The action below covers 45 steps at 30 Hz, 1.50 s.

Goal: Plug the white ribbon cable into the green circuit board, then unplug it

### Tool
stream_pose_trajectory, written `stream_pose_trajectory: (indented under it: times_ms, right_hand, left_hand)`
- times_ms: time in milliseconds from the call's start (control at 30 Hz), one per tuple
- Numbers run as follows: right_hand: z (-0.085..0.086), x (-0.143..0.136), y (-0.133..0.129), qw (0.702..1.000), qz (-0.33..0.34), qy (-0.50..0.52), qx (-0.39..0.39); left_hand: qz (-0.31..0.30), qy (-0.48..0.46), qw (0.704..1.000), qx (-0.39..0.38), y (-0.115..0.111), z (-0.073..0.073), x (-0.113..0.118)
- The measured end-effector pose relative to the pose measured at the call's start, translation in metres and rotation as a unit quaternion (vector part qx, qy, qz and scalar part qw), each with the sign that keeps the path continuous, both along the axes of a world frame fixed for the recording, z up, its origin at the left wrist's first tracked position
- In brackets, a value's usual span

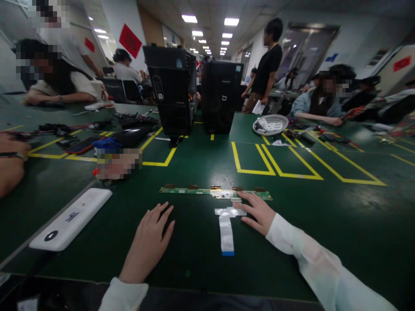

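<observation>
Board (201, 191), ribbon cable (226, 233) | at right grip (259, 214), seemingly touching | left grip (147, 242) apart | both spread

At ten o'clock, pixelation hides the leaning person's face (35, 65). At nine o'clock, the left edge cuts off a forearm (9, 166). At two o'clock, small parts (337, 140) blur beyond telling on the desk (356, 216).

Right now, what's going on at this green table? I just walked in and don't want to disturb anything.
The right hand reaches over one end of a silver ribbon cable, its fingers at the edge of a long, thin circuit board. The open left hand holds nothing. Board and cable lie on the table; whether they are joined, I can't tell.
</observation>
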State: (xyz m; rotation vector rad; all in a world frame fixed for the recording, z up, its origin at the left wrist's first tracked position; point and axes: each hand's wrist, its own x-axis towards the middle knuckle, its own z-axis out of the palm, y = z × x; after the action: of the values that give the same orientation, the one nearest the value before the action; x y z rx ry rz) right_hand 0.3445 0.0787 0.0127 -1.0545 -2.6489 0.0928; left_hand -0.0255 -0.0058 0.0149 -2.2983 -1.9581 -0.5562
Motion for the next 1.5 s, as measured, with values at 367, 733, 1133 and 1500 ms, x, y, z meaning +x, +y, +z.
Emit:
stream_pose_trajectory:
  times_ms: [367,733,1133,1500]
  right_hand:
    - [-0.017,0.156,-0.09,0.986,-0.153,0.065,0.008]
    - [-0.037,0.294,-0.154,0.956,-0.285,0.068,0.015]
    - [-0.041,0.319,-0.167,0.943,-0.272,-0.071,0.179]
    - [-0.057,0.346,-0.116,0.868,-0.403,-0.239,0.167]
  left_hand:
    - [-0.008,0.013,1.0,0.009,0.002,-0.008,-0.003]
    - [-0.009,0.034,0.999,0.012,0.002,-0.007,-0.003]
    - [-0.013,0.02,1.0,0.008,0.006,-0.013,-0.008]
    - [-0.105,-0.479,0.859,-0.147,-0.004,0.013,0.01]
